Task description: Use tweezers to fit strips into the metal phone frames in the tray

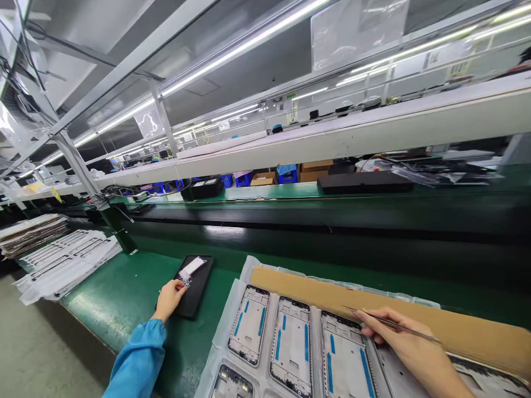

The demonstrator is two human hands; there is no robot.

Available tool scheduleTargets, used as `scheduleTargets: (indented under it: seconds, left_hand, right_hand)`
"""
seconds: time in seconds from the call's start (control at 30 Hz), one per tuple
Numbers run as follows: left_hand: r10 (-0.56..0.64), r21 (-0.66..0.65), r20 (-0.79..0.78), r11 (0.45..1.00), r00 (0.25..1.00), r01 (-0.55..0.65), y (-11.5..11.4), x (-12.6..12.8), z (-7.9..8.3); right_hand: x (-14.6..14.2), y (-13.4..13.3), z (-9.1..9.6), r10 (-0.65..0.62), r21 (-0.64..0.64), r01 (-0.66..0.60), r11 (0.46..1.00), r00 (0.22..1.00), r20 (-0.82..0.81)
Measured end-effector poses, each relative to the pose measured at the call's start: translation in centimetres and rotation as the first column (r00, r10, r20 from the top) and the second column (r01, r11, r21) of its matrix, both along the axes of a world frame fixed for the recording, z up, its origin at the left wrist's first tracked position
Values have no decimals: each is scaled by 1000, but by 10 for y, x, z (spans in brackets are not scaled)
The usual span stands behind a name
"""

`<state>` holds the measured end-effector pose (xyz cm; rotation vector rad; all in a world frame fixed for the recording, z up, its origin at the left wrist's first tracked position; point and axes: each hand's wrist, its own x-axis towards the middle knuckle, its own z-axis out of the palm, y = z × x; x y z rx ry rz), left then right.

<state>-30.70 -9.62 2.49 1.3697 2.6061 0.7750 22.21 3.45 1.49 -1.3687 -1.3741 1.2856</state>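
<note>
Tweezers [392,322] pinched in the right hand [409,345] point left across the phone frames [292,345], while left fingers [179,286] touch small parts on the black tray [194,284].

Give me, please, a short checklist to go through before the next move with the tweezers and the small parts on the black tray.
1. Tweezers in the right hand: held in a pinch, tip pointing left over the phone frames. Ok.
2. Tweezer tip free of any part: nothing visible on it, but it is too thin to be sure. Cannot tell.
3. Left hand at the black tray: fingertips rest on the small parts there. Ok.
4. A part picked up by the left fingers: too small to see. Cannot tell.
5. Frames lying flat, side by side in their white holder: ok.
6. Cardboard sheet behind the frames, not covering them: ok.
</note>
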Motion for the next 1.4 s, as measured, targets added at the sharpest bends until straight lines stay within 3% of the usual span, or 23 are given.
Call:
scheduleTargets:
  seconds: [0.13,0.37,0.7,0.93,1.2,1.3,1.4]
  left_hand:
    - [27,-26,-101,999,994,-30,7,-4,-14]
    - [15,19,-156,1000,988,-13,6,-20,-27]
    - [-35,149,53,988,998,27,-10,-32,-21]
    - [-112,305,267,952,957,26,-18,-15,-17]
    - [-197,285,384,955,902,87,-39,14,2]
    - [-252,313,407,941,878,125,-39,29,19]
    - [-381,406,428,891,819,203,-24,67,47]
  right_hand:
    - [3,-5,1,43,3,-43,999,999,22]
    - [-4,-8,6,-12,18,12,1000,1000,-13]
    - [-2,-16,13,48,120,-38,992,995,-83]
    - [-5,-15,11,3,114,5,993,997,-77]
    - [-3,-13,1,-13,85,19,996,997,-73]
    - [-3,-15,2,-4,118,14,993,997,-81]
    - [-5,-23,23,10,202,13,979,994,-113]
